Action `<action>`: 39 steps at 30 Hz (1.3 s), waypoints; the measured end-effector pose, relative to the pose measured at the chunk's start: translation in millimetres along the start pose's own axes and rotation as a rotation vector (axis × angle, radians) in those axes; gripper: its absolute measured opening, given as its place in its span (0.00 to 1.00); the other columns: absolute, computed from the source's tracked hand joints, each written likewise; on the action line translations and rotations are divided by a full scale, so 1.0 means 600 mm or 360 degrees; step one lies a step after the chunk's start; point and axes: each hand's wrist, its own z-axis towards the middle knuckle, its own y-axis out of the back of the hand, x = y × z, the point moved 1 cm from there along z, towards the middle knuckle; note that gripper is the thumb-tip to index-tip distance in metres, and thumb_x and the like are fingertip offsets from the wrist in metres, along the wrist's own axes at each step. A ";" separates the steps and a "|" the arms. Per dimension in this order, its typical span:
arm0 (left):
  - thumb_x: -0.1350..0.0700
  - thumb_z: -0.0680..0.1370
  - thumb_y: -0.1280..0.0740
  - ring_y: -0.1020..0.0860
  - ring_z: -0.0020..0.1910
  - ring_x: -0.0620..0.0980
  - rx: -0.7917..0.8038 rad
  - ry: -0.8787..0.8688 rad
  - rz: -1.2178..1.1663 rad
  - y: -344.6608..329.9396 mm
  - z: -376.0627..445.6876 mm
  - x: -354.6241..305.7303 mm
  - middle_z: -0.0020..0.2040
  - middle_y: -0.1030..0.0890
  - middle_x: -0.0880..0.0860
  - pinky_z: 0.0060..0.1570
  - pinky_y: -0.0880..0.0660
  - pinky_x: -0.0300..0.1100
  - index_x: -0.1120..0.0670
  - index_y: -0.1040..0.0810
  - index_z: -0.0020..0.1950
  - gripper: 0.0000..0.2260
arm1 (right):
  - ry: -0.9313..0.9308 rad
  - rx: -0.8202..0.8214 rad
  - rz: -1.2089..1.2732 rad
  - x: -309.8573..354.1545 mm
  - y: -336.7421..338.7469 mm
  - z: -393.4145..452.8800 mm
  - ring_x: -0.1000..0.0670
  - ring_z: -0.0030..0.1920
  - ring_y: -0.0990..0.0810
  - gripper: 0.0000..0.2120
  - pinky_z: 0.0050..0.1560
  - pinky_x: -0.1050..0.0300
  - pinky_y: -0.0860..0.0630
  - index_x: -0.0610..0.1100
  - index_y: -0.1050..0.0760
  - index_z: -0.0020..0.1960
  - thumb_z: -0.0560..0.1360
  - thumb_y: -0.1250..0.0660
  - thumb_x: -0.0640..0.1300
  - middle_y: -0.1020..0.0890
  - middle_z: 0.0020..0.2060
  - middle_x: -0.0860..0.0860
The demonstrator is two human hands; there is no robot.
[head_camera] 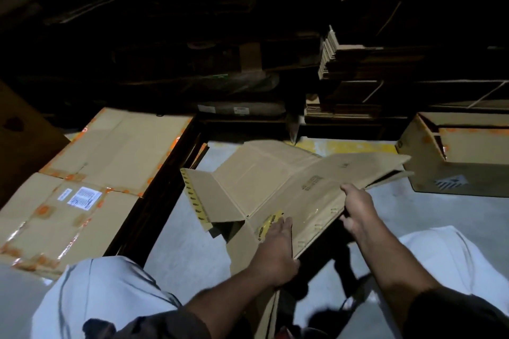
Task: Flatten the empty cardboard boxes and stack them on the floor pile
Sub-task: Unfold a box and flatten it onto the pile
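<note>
- Gripping a half-collapsed cardboard box (pixel 278 187) above the grey floor (pixel 179 245), the person holds it with both hands in front of their knees.
- Box long axis runs from lower left to upper right; the far end tapers toward the open box at right, the near end hangs down between the legs.
- Left hand (pixel 275 250): fingers lie flat on the upper face beside a strip of yellow tape (pixel 268 224), thumb tucked under the near edge, so it grips the panel.
- Right hand (pixel 358 209): fingers curled over the right-hand edge of the panel, clamped on it.
- One end flap (pixel 197 198) sticks out at left, edged with yellow tape bearing dark marks, too small to read.
- Faint printed blocks on the box face; illegible.
- Floor pile (pixel 91 179) of flattened cartons lies to the left, well apart from the held box, patched with orange tape; a white label (pixel 84 198) with fine print, unreadable.
- Open box (pixel 457 157) stands on the floor at right, just beyond the held box's far tip; grey arrow-like print on its side.
- Dark shelving (pixel 358 69) behind holds bundles of flat cardboard.
- Pale trousers (pixel 110 297) frame the bottom of the view.
</note>
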 end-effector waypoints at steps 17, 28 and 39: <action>0.63 0.71 0.25 0.16 0.52 0.49 -0.1493 -0.0160 0.0154 0.204 -0.144 0.044 0.60 0.16 0.48 0.51 0.22 0.40 0.49 0.23 0.71 0.29 | 0.0313 0.0195 0.0430 0.110 -0.058 -0.157 0.43 0.59 0.21 0.16 0.63 0.37 0.26 0.38 0.29 0.66 0.80 0.35 0.40 0.21 0.57 0.45; 0.60 0.74 0.24 0.18 0.58 0.48 -0.1798 -0.0309 0.0475 0.330 -0.223 0.107 0.63 0.18 0.51 0.56 0.25 0.39 0.53 0.23 0.71 0.25 | 0.0293 0.0598 0.0612 0.123 -0.137 -0.279 0.53 0.51 0.19 0.06 0.60 0.50 0.30 0.41 0.22 0.56 0.81 0.34 0.41 0.17 0.51 0.50; 0.64 0.75 0.33 0.17 0.58 0.50 -0.1995 -0.0192 0.0985 0.459 -0.321 0.265 0.62 0.17 0.52 0.53 0.24 0.39 0.56 0.21 0.68 0.21 | 0.0260 0.0990 0.0580 0.087 -0.328 -0.360 0.47 0.52 0.16 0.07 0.53 0.48 0.21 0.38 0.20 0.55 0.79 0.33 0.38 0.15 0.52 0.44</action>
